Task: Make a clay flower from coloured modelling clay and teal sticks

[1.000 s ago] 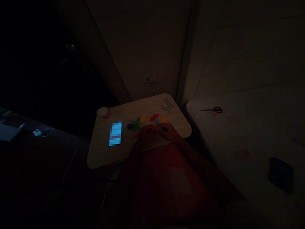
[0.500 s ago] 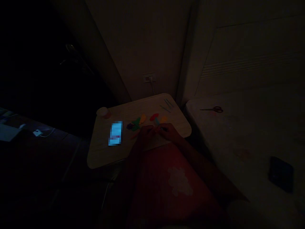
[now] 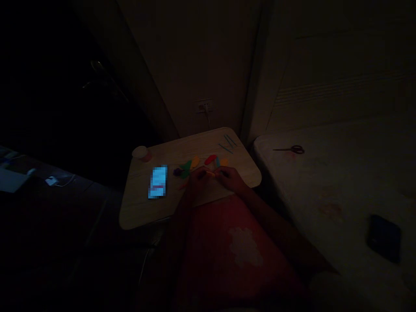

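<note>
1. Orange, a small piece (image 3: 211, 173) sat over the tabletop (image 3: 139, 212), its ends pinched by the left hand's (image 3: 196, 178) and right hand's (image 3: 231, 178) fingers, probably for fine control.
2. Just beyond, a blue strip (image 3: 217, 162) and red piece (image 3: 210, 160) lay, likely for easy reach.
3. Against the earlier frame, the strip leaned less and the fingers showed more orange.

The bare left hand (image 3: 199, 175) and bare right hand (image 3: 228, 177) nearly meet, fingers curled inward. Both forearms reach forward in shadow.
</note>
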